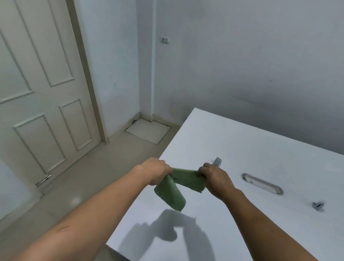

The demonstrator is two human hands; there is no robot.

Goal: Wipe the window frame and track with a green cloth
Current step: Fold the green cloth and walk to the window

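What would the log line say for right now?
hands: left and right both grip cloth | cloth: held above table | window: not in view

Green cloth [179,185] ends hidden inside both fists; table [262,225] cut off.

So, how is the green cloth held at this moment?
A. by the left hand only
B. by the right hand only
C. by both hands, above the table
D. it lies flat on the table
C: the left hand and right hand each grip an end of the cloth, which casts a shadow on the table below.
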